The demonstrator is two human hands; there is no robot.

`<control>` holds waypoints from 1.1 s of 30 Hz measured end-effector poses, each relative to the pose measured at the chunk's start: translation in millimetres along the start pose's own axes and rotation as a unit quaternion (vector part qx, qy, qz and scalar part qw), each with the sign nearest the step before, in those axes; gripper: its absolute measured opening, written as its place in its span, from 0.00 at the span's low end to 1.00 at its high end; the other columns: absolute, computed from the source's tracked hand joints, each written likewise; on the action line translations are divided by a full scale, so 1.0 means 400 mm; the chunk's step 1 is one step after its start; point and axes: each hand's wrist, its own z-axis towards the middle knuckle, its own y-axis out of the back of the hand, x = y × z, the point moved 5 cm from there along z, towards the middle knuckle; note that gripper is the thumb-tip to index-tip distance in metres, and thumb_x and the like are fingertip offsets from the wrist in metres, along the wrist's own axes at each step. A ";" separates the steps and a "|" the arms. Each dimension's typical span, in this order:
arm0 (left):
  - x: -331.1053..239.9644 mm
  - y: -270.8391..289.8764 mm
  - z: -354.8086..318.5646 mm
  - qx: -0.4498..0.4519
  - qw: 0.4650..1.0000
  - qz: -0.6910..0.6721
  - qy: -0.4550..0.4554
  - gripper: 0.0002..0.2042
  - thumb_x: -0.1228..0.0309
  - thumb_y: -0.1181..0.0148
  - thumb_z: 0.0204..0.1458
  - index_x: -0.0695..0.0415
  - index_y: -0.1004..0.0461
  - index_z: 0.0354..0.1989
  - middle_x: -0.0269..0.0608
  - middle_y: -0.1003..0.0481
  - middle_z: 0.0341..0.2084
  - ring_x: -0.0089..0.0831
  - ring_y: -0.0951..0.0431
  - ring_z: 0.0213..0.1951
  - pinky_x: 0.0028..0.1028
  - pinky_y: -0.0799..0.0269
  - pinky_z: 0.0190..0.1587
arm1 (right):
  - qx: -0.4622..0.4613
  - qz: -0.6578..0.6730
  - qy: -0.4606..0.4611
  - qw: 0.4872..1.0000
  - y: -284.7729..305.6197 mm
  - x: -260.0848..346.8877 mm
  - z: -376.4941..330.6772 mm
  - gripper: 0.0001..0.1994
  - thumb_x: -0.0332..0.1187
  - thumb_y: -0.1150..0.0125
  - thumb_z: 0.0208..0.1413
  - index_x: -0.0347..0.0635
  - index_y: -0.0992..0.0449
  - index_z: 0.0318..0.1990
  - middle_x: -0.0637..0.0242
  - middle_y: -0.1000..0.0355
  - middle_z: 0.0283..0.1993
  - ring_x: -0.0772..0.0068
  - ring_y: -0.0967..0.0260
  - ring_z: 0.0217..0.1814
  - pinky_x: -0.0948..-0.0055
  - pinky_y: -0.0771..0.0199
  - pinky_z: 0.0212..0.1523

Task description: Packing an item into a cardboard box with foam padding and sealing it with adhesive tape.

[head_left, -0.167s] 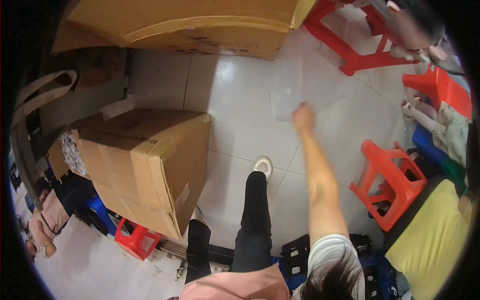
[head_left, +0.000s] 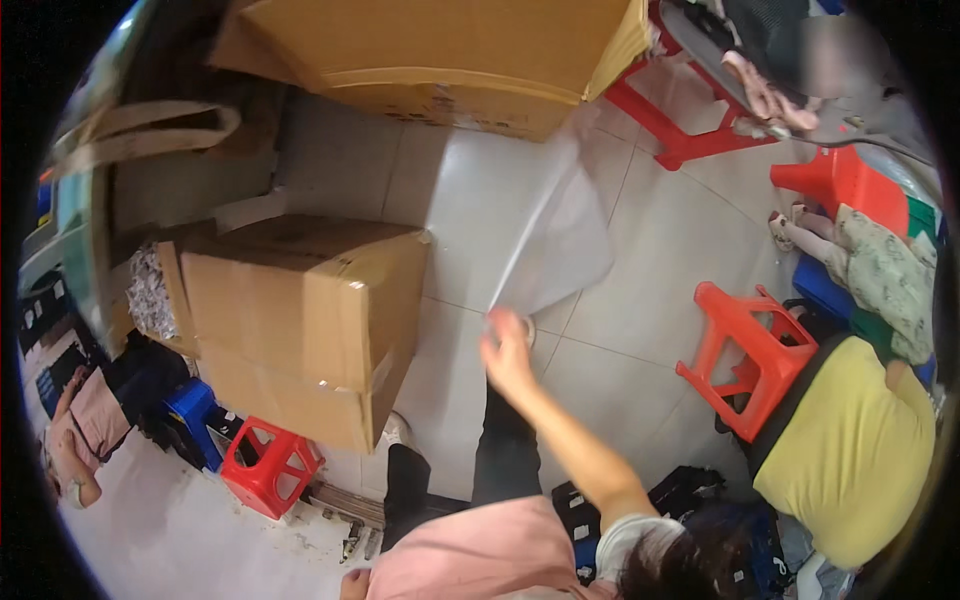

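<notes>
My right hand (head_left: pixel 508 358) is closed on one corner of a translucent plastic sheet (head_left: pixel 568 245), which could be a flat bag. From my fingers the plastic stretches up and away over the tiled floor, toward the large cardboard box (head_left: pixel 450 45) at the top. My right arm reaches across in front of my legs. Only a small part of my left hand (head_left: pixel 355 584) shows, low at the bottom edge beside my pink apron (head_left: pixel 480 550); its fingers cannot be made out.
At the left stands a big cardboard box (head_left: pixel 290 320), with shredded silvery material (head_left: pixel 152 290) at its side. Red plastic stools (head_left: pixel 745 350) stand to the right, and a small red stool (head_left: pixel 268 468) at lower left. A person in yellow (head_left: pixel 850 455) sits close on the right.
My right hand has come back toward my body and to the left, drawing the plastic sheet with it. The sheet now hangs as a stretched, folded strip. My left hand shows more.
</notes>
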 end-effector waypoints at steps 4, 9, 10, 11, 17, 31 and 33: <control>-0.296 0.041 -0.056 -0.032 0.975 -0.152 -0.156 0.16 0.62 0.51 0.56 0.62 0.27 0.26 0.39 0.26 0.22 0.27 0.27 0.27 0.29 0.33 0.31 | 0.198 0.211 0.081 0.954 0.028 0.566 -0.293 0.20 0.29 0.42 0.50 0.32 0.32 0.51 0.53 0.37 0.53 0.55 0.40 0.58 0.66 0.41 0.58; -0.453 0.127 -0.090 0.198 0.786 -0.498 -0.309 0.29 0.49 0.59 0.59 0.50 0.51 0.64 0.46 0.41 0.57 0.37 0.42 0.60 0.32 0.39 0.55 | 0.433 0.316 0.113 0.837 -0.069 0.957 -0.650 0.23 0.32 0.44 0.53 0.36 0.35 0.57 0.55 0.42 0.56 0.60 0.46 0.61 0.66 0.47 0.61; -0.434 0.140 -0.100 0.268 0.732 -0.545 -0.307 0.28 0.49 0.59 0.59 0.51 0.50 0.63 0.46 0.40 0.56 0.36 0.41 0.58 0.32 0.38 0.54 | 0.462 0.318 0.133 0.817 -0.106 1.022 -0.732 0.23 0.33 0.44 0.53 0.37 0.35 0.57 0.56 0.42 0.56 0.60 0.46 0.62 0.66 0.48 0.61; -0.400 0.162 -0.109 0.323 0.681 -0.583 -0.305 0.28 0.49 0.59 0.59 0.51 0.49 0.62 0.45 0.39 0.55 0.36 0.40 0.57 0.32 0.37 0.53 | 0.497 0.341 0.100 0.792 -0.148 1.081 -0.795 0.22 0.34 0.44 0.53 0.37 0.33 0.55 0.55 0.41 0.57 0.60 0.46 0.62 0.65 0.49 0.62; -0.039 0.387 -0.161 0.450 0.468 -0.683 -0.333 0.25 0.51 0.56 0.58 0.56 0.41 0.56 0.42 0.34 0.47 0.33 0.34 0.49 0.29 0.33 0.47 | 0.691 0.192 0.103 0.689 -0.455 1.349 -1.242 0.18 0.35 0.45 0.53 0.35 0.28 0.50 0.51 0.33 0.54 0.60 0.38 0.58 0.68 0.42 0.59; 0.607 0.959 -0.024 -0.097 0.838 -0.273 -0.463 0.20 0.56 0.48 0.54 0.63 0.27 0.42 0.45 0.24 0.31 0.32 0.23 0.32 0.31 0.29 0.36 | 0.628 -0.107 0.332 0.696 -0.920 1.502 -1.419 0.11 0.32 0.44 0.49 0.35 0.24 0.38 0.50 0.29 0.38 0.53 0.29 0.39 0.64 0.30 0.40; 0.617 1.015 -0.025 -0.256 0.844 -0.203 -0.426 0.16 0.60 0.47 0.52 0.64 0.25 0.28 0.56 0.26 0.23 0.49 0.25 0.28 0.39 0.29 0.33 | 0.632 -0.090 0.313 0.703 -0.981 1.526 -1.395 0.11 0.31 0.44 0.49 0.34 0.24 0.38 0.51 0.29 0.39 0.53 0.29 0.37 0.64 0.29 0.38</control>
